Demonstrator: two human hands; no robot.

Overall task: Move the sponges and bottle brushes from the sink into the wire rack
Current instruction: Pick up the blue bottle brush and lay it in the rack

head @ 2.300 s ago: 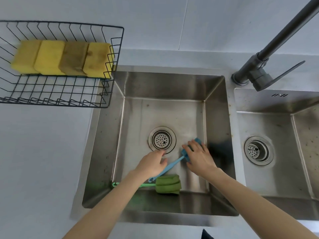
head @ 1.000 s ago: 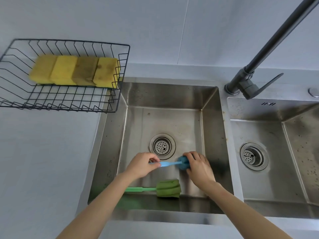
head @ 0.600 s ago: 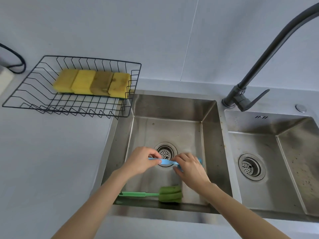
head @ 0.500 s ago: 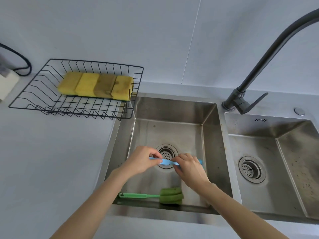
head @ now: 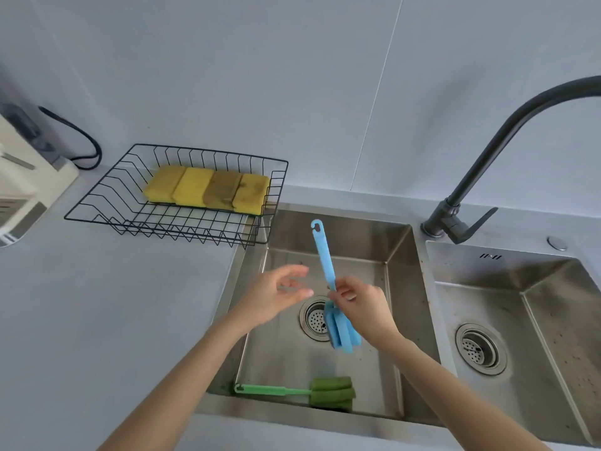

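The right hand [head: 364, 307] pinches the blue bottle brush [head: 328, 281] at mid-handle, sponge head hanging below the fingers, above the sink [head: 403, 288]. The left hand [head: 276, 292] hovers open beside it. Best carry it level to the wire rack [head: 107, 203], laying it before the sponges [head: 208, 188].

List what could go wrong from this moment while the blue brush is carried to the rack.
1. The right hand pinches the blue brush only at its thin handle, with the left hand off it; it may swing or slip back into the sink.
2. Four sponges fill the back of the rack; the long brush may knock them.
3. The green brush might be forgotten near the front wall.
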